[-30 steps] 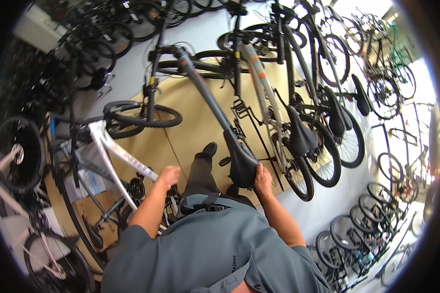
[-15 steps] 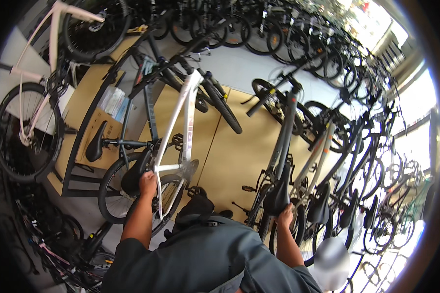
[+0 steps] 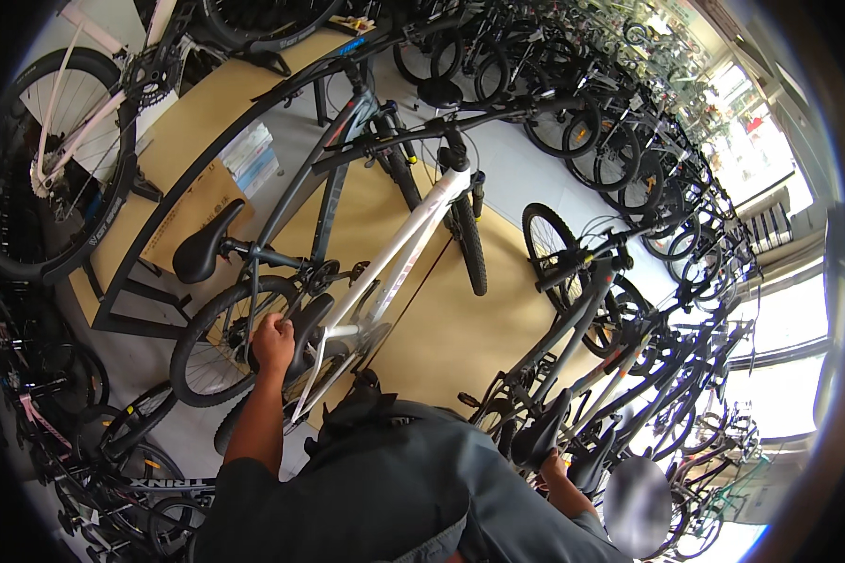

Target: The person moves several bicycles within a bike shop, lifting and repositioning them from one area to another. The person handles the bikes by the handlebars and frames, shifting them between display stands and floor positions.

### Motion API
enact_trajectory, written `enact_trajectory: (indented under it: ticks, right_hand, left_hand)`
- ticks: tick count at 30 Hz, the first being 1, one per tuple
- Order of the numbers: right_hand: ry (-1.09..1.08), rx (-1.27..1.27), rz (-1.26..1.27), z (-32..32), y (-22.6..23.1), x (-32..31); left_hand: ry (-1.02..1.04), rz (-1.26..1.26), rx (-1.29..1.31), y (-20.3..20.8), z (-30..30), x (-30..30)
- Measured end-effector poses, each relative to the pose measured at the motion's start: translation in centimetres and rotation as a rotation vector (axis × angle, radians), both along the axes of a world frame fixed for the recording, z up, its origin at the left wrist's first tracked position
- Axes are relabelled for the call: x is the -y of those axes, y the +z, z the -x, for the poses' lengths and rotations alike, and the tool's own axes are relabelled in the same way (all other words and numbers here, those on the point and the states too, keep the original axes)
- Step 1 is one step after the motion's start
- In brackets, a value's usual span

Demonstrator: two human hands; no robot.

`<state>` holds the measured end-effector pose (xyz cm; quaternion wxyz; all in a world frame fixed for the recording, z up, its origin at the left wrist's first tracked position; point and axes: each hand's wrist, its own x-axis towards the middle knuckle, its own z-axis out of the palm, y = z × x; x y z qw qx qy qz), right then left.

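A white bicycle (image 3: 399,253) stands left of centre, tilted, its handlebar pointing away from me. My left hand (image 3: 273,343) is closed at the left edge of its black saddle (image 3: 309,330), with the fingertips partly hidden. On my right stands a dark grey bicycle (image 3: 573,324), also leaning. My right hand (image 3: 553,465) is closed round the rear right edge of that bicycle's black saddle (image 3: 541,432); most of its fingers are out of sight beneath it.
Another dark bicycle with a black saddle (image 3: 202,246) stands left of the white one. Beside it are a cardboard box (image 3: 183,225) and a low tan platform (image 3: 183,131) with a black frame. A pink bicycle (image 3: 80,103) and rows of parked bicycles (image 3: 620,155) surround me.
The view has swung round. The white bicycle's saddle has shifted from the left of my left hand to its right. My right hand stays at the dark grey bicycle's saddle.
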<state>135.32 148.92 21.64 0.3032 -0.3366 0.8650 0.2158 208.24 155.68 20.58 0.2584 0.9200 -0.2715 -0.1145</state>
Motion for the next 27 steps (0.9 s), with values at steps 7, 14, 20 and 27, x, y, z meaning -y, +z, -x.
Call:
enact_trajectory:
  ticks: [7, 14, 20, 27]
  right_hand:
    - [0.395, 0.187, -0.663, -6.8, 4.2, 10.4]
    - [0.872, 0.687, -0.427, -38.1, 9.2, 27.1]
    - [1.249, 1.115, 0.257, -56.5, 17.9, 37.5]
    - [1.410, 1.094, 0.289, -70.1, 20.5, 50.6]
  left_hand:
    - [-0.012, 0.112, 0.032, 0.4, 0.8, -0.1]
    - [0.063, 0.139, -0.011, 0.3, 1.2, -0.3]
    - [0.268, 0.134, -0.018, 0.7, 2.1, 0.7]
    - [0.611, 0.008, -0.048, 0.8, 2.0, 2.6]
